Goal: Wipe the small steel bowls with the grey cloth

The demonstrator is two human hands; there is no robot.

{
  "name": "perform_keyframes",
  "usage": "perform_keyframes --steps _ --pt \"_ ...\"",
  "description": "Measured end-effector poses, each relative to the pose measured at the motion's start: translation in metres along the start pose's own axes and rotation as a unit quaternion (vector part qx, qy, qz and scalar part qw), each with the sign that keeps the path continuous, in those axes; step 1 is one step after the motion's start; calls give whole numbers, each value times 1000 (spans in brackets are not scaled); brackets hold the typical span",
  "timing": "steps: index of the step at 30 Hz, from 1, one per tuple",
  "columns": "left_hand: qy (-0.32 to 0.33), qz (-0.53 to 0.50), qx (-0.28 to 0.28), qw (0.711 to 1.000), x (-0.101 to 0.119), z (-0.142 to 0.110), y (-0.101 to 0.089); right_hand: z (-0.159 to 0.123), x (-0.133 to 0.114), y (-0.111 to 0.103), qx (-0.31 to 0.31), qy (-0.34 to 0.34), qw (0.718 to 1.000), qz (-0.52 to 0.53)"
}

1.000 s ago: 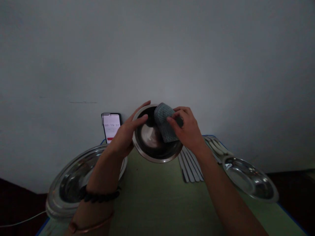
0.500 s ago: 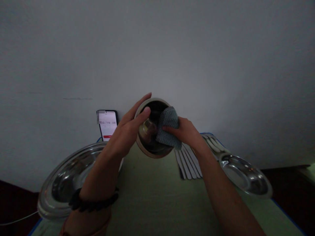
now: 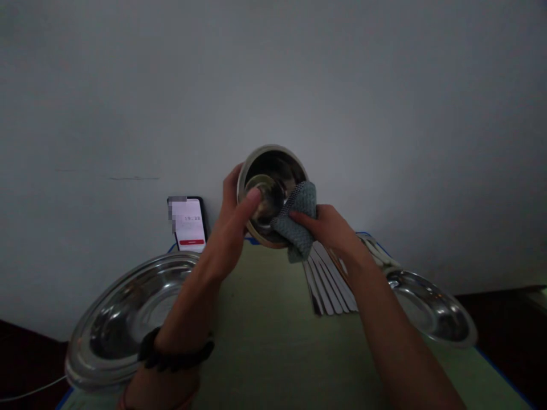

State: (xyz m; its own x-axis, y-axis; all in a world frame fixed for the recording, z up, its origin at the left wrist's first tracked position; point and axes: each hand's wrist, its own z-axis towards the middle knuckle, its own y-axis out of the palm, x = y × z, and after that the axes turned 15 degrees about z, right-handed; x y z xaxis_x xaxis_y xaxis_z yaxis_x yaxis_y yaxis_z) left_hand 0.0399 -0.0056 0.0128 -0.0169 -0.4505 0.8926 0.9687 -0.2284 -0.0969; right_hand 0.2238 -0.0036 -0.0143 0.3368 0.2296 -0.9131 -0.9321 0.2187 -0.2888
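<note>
A round metal bowl (image 3: pixel 273 151) is held up above the table, its opening turned toward me. My left hand (image 3: pixel 233 228) grips it at the left side, thumb inside over the rim and fingers behind. At the bowl's lower right, my right hand (image 3: pixel 329 225) pinches a folded grey-green cloth (image 3: pixel 301 219), thumb in front. The cloth lies over the rim and partly inside the bowl. The fingers behind the cloth are hidden.
A large metal basin (image 3: pixel 102 319) stands at left, with a phone (image 3: pixel 190 225) showing a timer leaning on the wall behind it. Several flat metal utensil handles (image 3: pixel 327 285) lie under my right forearm. Pale-handled cutlery (image 3: pixel 378 253) and an oval metal dish (image 3: pixel 431 307) are at right.
The bowl has risen and tipped to face me more. My left fingers have shifted behind it. The cloth has moved from the bowl's inside right wall toward its lower right rim.
</note>
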Motion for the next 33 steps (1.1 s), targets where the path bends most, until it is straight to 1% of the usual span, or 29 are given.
perform_keyframes --steps 2,3,4,6,9,11,13,15,17,18,19,21,22,24,25,26,28,30,31,33 --pt "-38 -26 -31 998 1 3 -10 0 -4 -11 9 -58 996 -66" --pt "-53 -20 -51 997 1 4 -15 -1 -5 -15 7 -84 992 -98" --pt "-72 -8 -82 994 0 4 -20 -2 -7 -17 6 -107 986 -128" --pt "-88 31 -127 988 1 4 -27 -6 -10 -16 15 -143 974 -172" --pt "-79 137 -145 977 4 -1 -27 -11 -13 -4 36 -174 967 -181" --pt "-70 236 -150 958 6 -5 -24 -14 -16 7 39 -198 966 -164" --pt "-53 310 -159 936 5 -7 -21 -16 -18 16 33 -225 962 -148" --pt "-33 329 -175 927 3 -7 -19 -15 -17 20 17 -234 962 -137" --pt "-10 293 -189 937 0 -5 -20 -11 -13 19 8 -214 969 -123" --pt "-1 262 -190 946 -1 -4 -20 -8 -9 18 15 -199 974 -112" --pt "6 229 -186 955 -1 -3 -21 -5 -5 17 33 -185 977 -98" --pt "14 176 -152 972 -2 -1 -21 2 4 19 96 -164 980 -62" --pt "14 163 -125 979 -3 -1 -20 4 9 21 130 -155 978 -41" --pt "11 164 -54 985 -5 1 -17 7 14 29 177 -132 975 3" --pt "11 168 -15 986 -7 2 -14 7 15 34 188 -118 975 27" --pt "11 166 25 986 -10 3 -12 7 16 38 186 -107 975 52" --pt "12 134 92 987 -16 6 -6 7 16 45 145 -89 981 93" --pt "4 82 117 990 -21 9 -3 6 16 48 113 -80 986 96" --pt "-6 60 115 991 -23 10 -2 6 16 47 120 -85 986 84" --pt "-37 34 91 995 -23 11 -1 7 17 44 181 -112 976 51"
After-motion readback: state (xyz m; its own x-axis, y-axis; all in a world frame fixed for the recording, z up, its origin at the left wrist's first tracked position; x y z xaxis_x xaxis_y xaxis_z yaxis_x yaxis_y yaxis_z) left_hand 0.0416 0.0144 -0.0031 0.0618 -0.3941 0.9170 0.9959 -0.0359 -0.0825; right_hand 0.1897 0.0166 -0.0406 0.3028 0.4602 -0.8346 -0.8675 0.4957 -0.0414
